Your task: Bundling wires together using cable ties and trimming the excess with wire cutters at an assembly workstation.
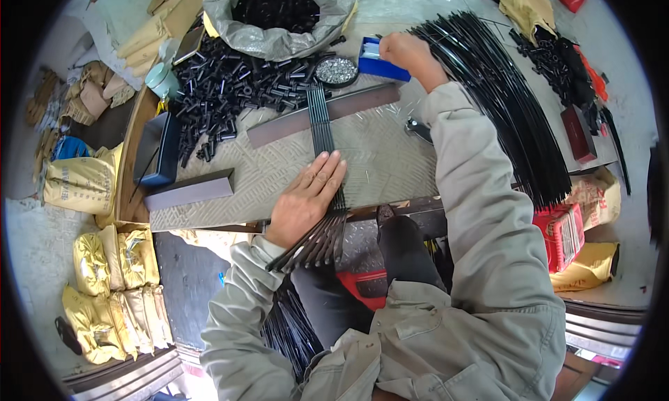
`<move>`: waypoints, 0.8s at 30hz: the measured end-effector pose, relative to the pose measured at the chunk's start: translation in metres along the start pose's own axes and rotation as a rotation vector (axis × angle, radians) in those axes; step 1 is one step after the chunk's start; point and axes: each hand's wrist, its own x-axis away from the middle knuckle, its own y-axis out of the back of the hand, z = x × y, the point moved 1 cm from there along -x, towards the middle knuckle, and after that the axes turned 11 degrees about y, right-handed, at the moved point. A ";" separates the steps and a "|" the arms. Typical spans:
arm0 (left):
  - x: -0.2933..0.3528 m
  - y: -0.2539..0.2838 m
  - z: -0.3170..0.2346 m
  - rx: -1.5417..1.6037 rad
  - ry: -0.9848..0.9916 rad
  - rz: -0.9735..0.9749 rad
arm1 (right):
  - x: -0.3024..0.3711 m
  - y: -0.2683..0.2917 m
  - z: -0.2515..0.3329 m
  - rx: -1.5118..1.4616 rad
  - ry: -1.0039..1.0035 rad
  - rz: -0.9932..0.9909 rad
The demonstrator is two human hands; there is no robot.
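Note:
My left hand (306, 200) lies flat, fingers stretched, over a row of thin black rods (320, 126) set side by side. Their far ends rest across a long flat bar (362, 103); the thicker near ends fan out past the table's front edge. My right hand (410, 55) is at the back, over the right end of a small blue box (382, 68) with whitish contents. Its fingers are drawn together, and what they hold, if anything, is hidden. Beside the box stands a round black dish (336, 71) of small shiny pieces.
Short black tubes (216, 87) are heaped at the left, below a grey sack (268, 45). A big bundle of black rods (498, 101) lies right of my right arm. On the patterned tabletop (390, 150) are a second bar (191, 190) and a dark blue bin (159, 150).

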 end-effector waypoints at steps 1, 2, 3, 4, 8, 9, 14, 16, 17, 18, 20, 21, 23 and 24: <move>0.000 -0.001 0.002 -0.004 -0.007 -0.002 | -0.004 -0.008 -0.001 0.018 -0.072 0.058; 0.002 -0.003 0.004 -0.005 -0.010 -0.001 | -0.008 -0.019 -0.003 0.035 -0.145 0.121; 0.005 -0.001 0.005 -0.011 -0.004 0.000 | -0.011 -0.024 -0.012 0.058 -0.010 0.086; 0.006 -0.001 0.006 -0.023 0.028 -0.001 | -0.012 -0.028 -0.020 0.069 0.140 0.053; 0.000 0.004 -0.003 0.007 0.103 0.015 | -0.002 -0.011 -0.048 -0.019 0.104 -0.095; 0.003 0.007 -0.003 -0.053 0.132 0.024 | -0.001 -0.003 -0.034 -0.106 0.081 -0.018; 0.008 -0.003 0.005 0.007 0.105 0.040 | -0.001 -0.008 -0.015 -0.099 0.099 0.177; 0.009 -0.007 0.008 -0.046 0.090 0.019 | -0.006 -0.009 -0.022 -0.084 0.123 0.149; 0.006 -0.008 0.006 -0.064 0.072 0.012 | -0.005 -0.007 -0.030 -0.059 0.133 0.127; 0.003 -0.008 0.005 -0.056 0.058 0.017 | -0.001 -0.006 -0.039 -0.032 0.138 0.105; 0.000 -0.003 0.004 -0.050 0.083 0.038 | 0.002 0.001 -0.025 0.055 0.089 -0.001; -0.001 -0.002 0.004 -0.045 0.090 0.051 | 0.002 0.003 -0.012 0.145 0.055 -0.110; -0.001 -0.002 0.003 -0.030 0.080 0.060 | -0.001 -0.001 0.014 -0.225 0.090 -0.223; 0.001 -0.001 0.006 -0.037 0.110 0.061 | 0.000 -0.004 0.042 -0.367 0.221 -0.181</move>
